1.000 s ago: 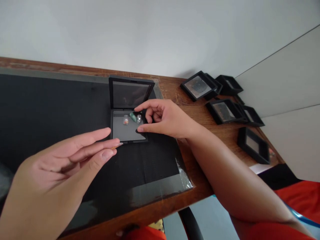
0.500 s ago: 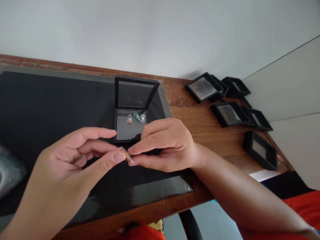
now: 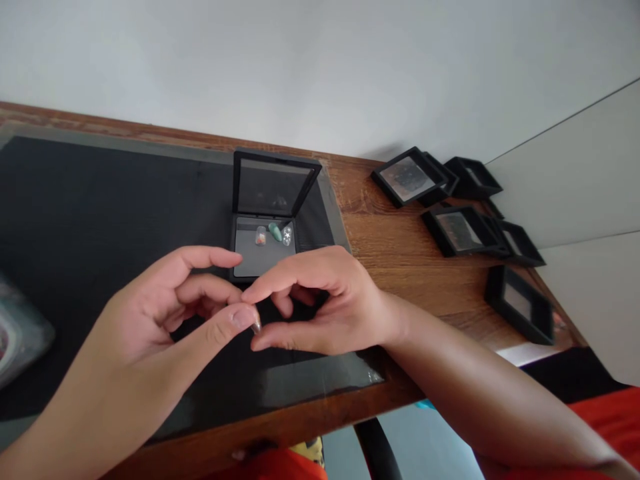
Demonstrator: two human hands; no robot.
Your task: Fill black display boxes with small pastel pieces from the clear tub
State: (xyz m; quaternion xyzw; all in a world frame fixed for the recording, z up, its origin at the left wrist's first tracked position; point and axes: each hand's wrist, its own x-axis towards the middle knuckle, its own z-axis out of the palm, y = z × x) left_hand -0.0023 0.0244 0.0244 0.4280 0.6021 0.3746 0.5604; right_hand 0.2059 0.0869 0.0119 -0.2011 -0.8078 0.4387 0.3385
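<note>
Between the thumb and a finger of my left hand (image 3: 170,320) is a small shiny false nail (image 3: 257,320), mostly hidden by the thumb. My right hand (image 3: 320,300) comes in from the right. Its index fingertip touches the left fingertips, and its thumb is spread below, close to the nail's tip. Just behind my hands stands a black display case (image 3: 240,247) with its clear-windowed lid raised. Inside, near the back, lie a clear nail with orange specks (image 3: 261,236), a green nail (image 3: 275,232) and a clear nail with white stars (image 3: 287,235).
Several black framed cases (image 3: 407,177) lie grouped on the wooden tabletop (image 3: 370,227) at the right. A dark mat under a clear sheet (image 3: 100,200) covers the left part. At the left edge is a partly seen clear container (image 3: 23,333). A pale wall stands behind.
My right index finger and thumb have spread apart around the false nail, the index moving left onto the left fingertips. The nail has turned in my left hand, its tip now pointing down.
</note>
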